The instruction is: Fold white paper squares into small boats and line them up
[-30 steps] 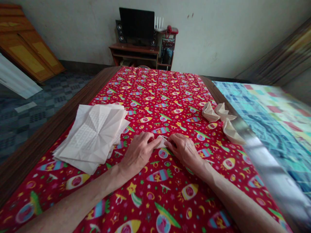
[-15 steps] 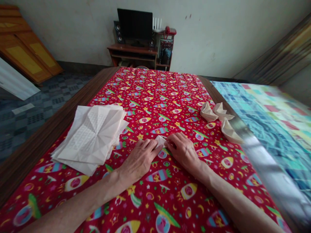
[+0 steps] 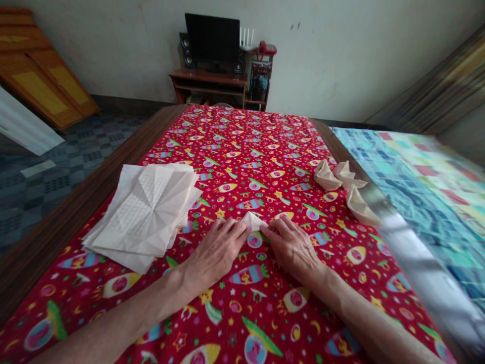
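So over on the left there's a messy stack of creased sheets lying flat on the red cloth that covers the table (the top one has creases fanning out from its middle, kinda neat). None of those look folded up. Moving right, the left hand has its grip closed on the near-left end of a small folded paper, though the fingers hide the exact pinch. That paper sits mid-table between both hands, its peak showing, and I'd call it partway folded. The right hand has its grip closed too, thumb and fingertips on the other end. Farther right, three pointy folded shapes sit close together by the table's edge, and those look finished to me.
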{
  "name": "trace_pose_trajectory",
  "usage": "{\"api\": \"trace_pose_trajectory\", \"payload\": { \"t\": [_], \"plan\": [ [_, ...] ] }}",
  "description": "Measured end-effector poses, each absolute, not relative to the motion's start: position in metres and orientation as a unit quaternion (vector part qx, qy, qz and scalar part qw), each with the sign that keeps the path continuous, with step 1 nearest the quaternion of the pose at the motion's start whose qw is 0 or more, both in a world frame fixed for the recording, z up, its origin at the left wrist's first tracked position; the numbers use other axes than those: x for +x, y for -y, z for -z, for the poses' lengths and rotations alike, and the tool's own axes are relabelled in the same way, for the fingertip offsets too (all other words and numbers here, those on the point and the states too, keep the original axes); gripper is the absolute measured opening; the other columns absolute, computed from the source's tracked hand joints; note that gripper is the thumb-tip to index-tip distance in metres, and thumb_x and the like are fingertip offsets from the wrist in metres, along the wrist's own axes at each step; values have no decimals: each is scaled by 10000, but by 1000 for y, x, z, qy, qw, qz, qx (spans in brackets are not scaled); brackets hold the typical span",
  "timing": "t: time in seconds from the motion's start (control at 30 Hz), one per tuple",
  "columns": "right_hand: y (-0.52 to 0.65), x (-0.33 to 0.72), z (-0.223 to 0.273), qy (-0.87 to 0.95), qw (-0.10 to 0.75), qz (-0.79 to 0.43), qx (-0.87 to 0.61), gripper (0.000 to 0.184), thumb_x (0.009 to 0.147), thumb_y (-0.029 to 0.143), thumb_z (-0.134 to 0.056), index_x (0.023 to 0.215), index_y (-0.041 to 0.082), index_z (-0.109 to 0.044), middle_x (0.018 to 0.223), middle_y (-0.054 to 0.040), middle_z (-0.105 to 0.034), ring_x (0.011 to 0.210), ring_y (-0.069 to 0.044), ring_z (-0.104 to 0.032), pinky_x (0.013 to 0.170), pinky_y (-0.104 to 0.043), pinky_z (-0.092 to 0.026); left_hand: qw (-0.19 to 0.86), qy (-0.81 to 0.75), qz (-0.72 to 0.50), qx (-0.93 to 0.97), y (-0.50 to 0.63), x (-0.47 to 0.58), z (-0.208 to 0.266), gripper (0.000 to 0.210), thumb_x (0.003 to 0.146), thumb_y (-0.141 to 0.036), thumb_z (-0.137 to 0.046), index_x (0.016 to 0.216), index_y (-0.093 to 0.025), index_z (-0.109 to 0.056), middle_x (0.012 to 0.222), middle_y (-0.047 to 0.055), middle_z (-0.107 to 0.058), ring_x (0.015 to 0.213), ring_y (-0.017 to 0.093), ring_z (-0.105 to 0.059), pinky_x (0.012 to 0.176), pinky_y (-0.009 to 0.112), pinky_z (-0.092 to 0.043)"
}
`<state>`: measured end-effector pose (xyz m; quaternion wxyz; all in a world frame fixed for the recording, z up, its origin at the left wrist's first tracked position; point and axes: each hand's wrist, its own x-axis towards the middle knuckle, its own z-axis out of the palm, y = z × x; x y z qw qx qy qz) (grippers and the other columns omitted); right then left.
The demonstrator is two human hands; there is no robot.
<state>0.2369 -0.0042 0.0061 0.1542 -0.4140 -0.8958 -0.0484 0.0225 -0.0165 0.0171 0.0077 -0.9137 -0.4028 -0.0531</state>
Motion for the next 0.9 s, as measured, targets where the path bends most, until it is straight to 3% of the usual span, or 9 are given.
{"api": "trace_pose_trajectory", "payload": {
  "t": [0.37,0.53,0.63,0.77,0.9],
  "plan": [
    [6,245,-6,887,171,76,-422,249,895,162,-494,1094,157,-642,907,-96,-601,810,-194,-487,614,-278,-440,94,395,24,-913,23,16,-25,351,870,-50,-375,1159,-81,-570,1101,105,-582,962,248,-504,818,387,-421],
    [7,243,-6,879,175,71,-437,248,880,165,-474,1051,173,-654,871,-83,-596,789,-186,-492,577,-273,-409,121,386,37,-914,22,12,-21,238,817,-25,-446,931,-92,-643,929,91,-593,847,243,-515,756,379,-455],
    [6,239,-7,875,189,69,-441,193,893,254,-508,977,168,-660,853,-76,-597,804,-191,-499,612,-285,-413,125,374,91,-914,16,7,-11,211,828,-21,-443,854,-108,-634,871,86,-586,814,239,-515,742,383,-467],
    [-3,232,-10,896,185,64,-398,232,937,334,-488,881,170,-642,876,-76,-615,830,-194,-501,687,-308,-415,47,393,200,-897,8,5,-1,227,847,-13,-409,895,-111,-607,938,93,-591,904,227,-531,827,366,-478],
    [-13,226,-12,918,179,41,-351,197,964,268,-439,999,166,-604,914,-71,-617,858,-185,-506,722,-301,-409,-69,433,263,-859,2,7,1,262,809,18,-398,933,-124,-580,954,80,-580,947,203,-536,871,334,-476]
  ]
}}
